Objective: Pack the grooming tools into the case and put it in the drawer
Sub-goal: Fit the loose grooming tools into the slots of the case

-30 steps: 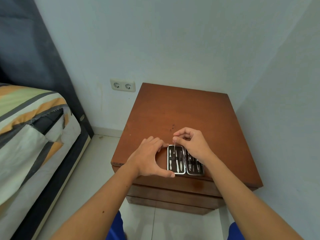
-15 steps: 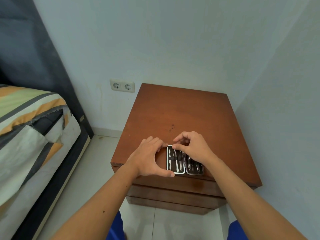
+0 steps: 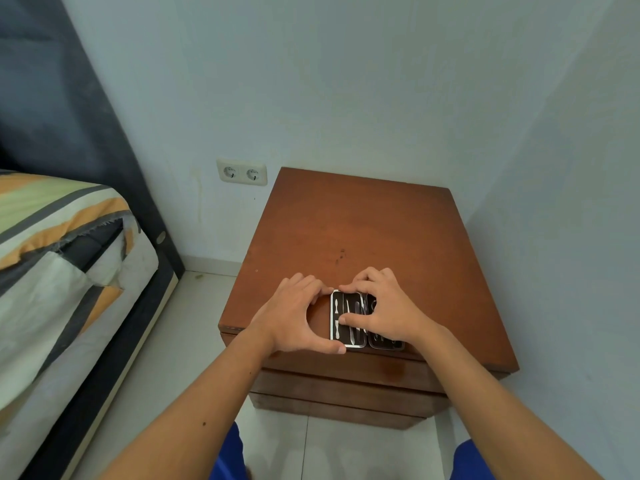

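A small black grooming case (image 3: 349,305) with a silver rim lies open flat near the front edge of the brown nightstand (image 3: 349,220). Several metal tools sit in its left half; the right half is mostly hidden. My left hand (image 3: 294,317) braces the case's left side, with the fingers at the far corner and the thumb at the near corner. My right hand (image 3: 388,313) lies over the case, index finger at the top edge and thumb pressing a thin metal tool down into the left half. The drawer fronts (image 3: 346,386) below the top are closed.
A bed with a striped cover (image 3: 52,254) and a dark headboard stands to the left across a strip of tiled floor. A double wall socket (image 3: 242,173) sits behind the nightstand's left corner. A wall runs close along the nightstand's right side.
My right hand has come down from holding the thin tool upright above the case to lying flat on it, with the tool now pressed into the left half. My left hand has stayed put.
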